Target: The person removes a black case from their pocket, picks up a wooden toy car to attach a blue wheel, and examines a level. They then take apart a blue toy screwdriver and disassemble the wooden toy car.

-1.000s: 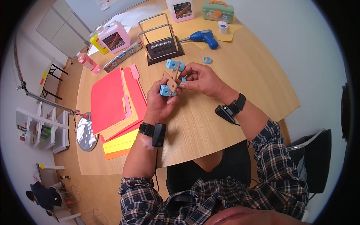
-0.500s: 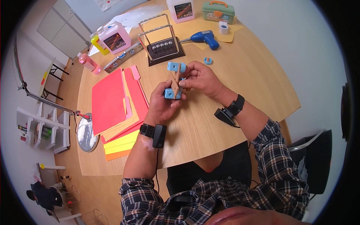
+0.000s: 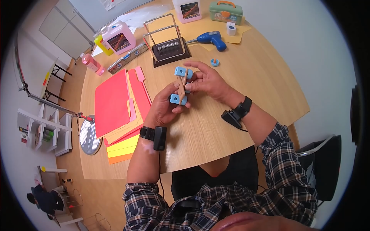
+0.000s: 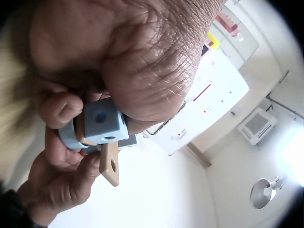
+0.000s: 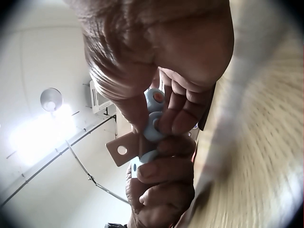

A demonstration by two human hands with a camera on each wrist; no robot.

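Observation:
Both hands hold a small toy construction piece above the table. It joins light blue holed blocks, one at the upper end [image 3: 180,71] and one at the lower end [image 3: 175,99], with tan perforated strips [image 3: 181,90]. My left hand [image 3: 162,106] grips the lower block between thumb and fingers. At the middle of the piece, my right hand [image 3: 211,81] pinches a round light blue nut [image 5: 153,129] with thumb and fingers. Another round blue part with an orange centre [image 5: 158,97] shows just beyond it. One tan strip [image 4: 110,166] juts out past the blue block [image 4: 101,124].
A blue cap with an orange peg [image 3: 214,62] lies beyond my right hand. Behind stand a Newton's cradle [image 3: 169,50], a blue power screwdriver [image 3: 211,39] and a green toolbox [image 3: 226,13]. Red folders [image 3: 111,104] lie left, near a spirit level [image 3: 127,59] and several bottles.
The construction piece has turned, so a tan strip that showed its holed face now shows its edge. It has shifted slightly right with my left hand; my right hand stays at its middle.

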